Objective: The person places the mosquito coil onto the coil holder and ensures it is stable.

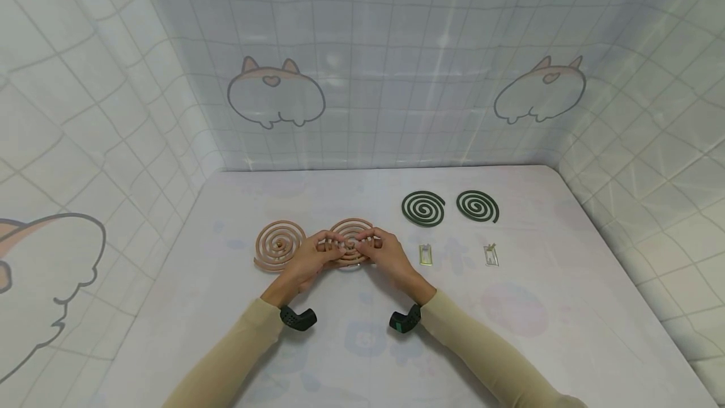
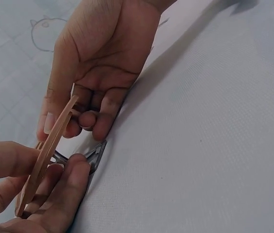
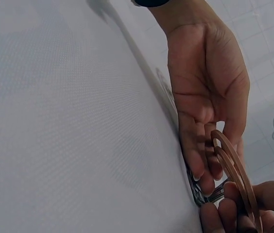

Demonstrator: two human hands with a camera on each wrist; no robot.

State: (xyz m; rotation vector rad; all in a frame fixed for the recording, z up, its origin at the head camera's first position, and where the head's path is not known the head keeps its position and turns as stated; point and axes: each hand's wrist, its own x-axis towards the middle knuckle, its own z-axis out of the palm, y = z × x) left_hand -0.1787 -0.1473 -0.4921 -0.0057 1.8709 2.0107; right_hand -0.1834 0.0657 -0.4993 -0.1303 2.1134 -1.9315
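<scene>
My left hand (image 1: 308, 261) and right hand (image 1: 393, 261) grip opposite sides of a brown mosquito coil (image 2: 44, 165). In both wrist views the coil stands tilted edge-on, thumbs on one face and fingers on the other. Just under it is a metal coil stand (image 2: 98, 154), close to the table; the left fingertips are against it. Fingers hide most of this stand, so I cannot tell whether it is joined to the coil. Left of my hands lies a second brown mosquito coil (image 1: 279, 245), partly behind the left hand.
Two green mosquito coils, one nearer (image 1: 423, 209) and one further right (image 1: 478, 206), lie flat at the back right. In front of them are a gold-coloured stand (image 1: 425, 255) and a silvery stand (image 1: 491, 255). Tiled-pattern walls (image 1: 396, 112) enclose the white table (image 1: 362, 370).
</scene>
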